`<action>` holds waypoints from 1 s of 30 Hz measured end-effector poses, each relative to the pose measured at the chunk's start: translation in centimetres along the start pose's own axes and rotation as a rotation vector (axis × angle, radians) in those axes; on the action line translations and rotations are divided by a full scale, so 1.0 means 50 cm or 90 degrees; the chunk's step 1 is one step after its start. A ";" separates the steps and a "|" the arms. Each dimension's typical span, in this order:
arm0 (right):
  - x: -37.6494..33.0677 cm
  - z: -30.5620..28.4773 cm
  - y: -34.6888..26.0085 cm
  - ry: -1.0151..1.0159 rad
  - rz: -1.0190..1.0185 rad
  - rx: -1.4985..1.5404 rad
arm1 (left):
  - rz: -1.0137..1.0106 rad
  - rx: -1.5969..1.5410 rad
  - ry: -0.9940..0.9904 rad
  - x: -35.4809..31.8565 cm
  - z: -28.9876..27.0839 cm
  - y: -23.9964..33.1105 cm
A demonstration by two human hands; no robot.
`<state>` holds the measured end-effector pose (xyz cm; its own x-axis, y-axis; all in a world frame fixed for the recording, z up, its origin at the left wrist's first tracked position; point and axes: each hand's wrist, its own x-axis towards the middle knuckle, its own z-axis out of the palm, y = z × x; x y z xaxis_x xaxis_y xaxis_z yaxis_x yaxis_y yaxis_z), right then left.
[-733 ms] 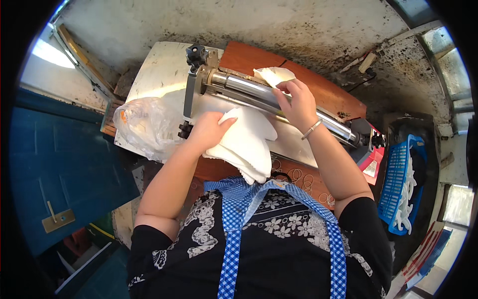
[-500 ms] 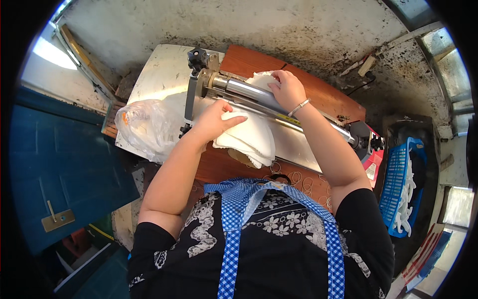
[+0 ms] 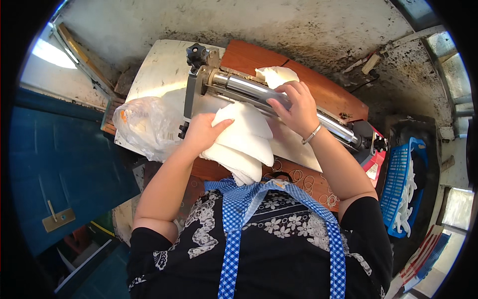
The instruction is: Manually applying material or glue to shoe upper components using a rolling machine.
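A stack of thin, floppy white sheets (image 3: pixel 243 137) with rounded, uneven edges is gripped at its left side by my left hand (image 3: pixel 200 133), thumb on top. The sheets hang in front of the roller machine, their lower ends near my apron. My right hand (image 3: pixel 300 108) curves over the long metal roller (image 3: pixel 241 85), fingers apart with nothing seen in them; fingertips are at the roller surface, though firm contact is hard to judge. Behind the roller lies another crumpled white sheet (image 3: pixel 280 75), partly hidden by the roller and my fingers.
Black star knobs (image 3: pixel 197 55) top the machine's left end. A clear plastic bag (image 3: pixel 147 127) sits left on the pale board. Several loose rings (image 3: pixel 308 183) lie on the brown tabletop. At right is a blue basket (image 3: pixel 396 182) with white pieces; a blue door (image 3: pixel 69 164) stands left.
My left hand has lifted the white sheets toward me, off the machine's front. My right hand has left the sheet behind the roller and shifted right and nearer.
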<state>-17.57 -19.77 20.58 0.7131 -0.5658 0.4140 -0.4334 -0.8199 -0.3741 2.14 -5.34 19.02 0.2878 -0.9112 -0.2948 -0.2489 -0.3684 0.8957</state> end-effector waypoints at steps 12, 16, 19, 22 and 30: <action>-0.025 -0.029 -0.064 0.011 -0.236 0.034 | 0.015 -0.124 -0.130 -0.011 -0.044 -0.054; -0.131 -0.033 -0.039 -0.106 -0.205 -0.105 | -0.006 -0.138 -0.029 -0.026 -0.059 -0.072; -0.076 -0.036 -0.025 -0.051 -0.095 -0.067 | -0.007 0.162 0.003 -0.003 -0.049 -0.034; 0.010 0.016 0.003 0.007 0.027 0.025 | -0.025 0.275 -0.002 0.047 -0.003 0.015; 0.028 -0.008 -0.030 -0.020 -0.100 0.029 | 0.052 -0.081 -0.162 0.010 -0.029 0.003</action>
<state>-16.16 -19.38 22.03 0.7872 -0.4269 0.4452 -0.2894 -0.8930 -0.3446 3.58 -5.61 19.49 0.0271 -0.9598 -0.2795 -0.1389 -0.2805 0.9498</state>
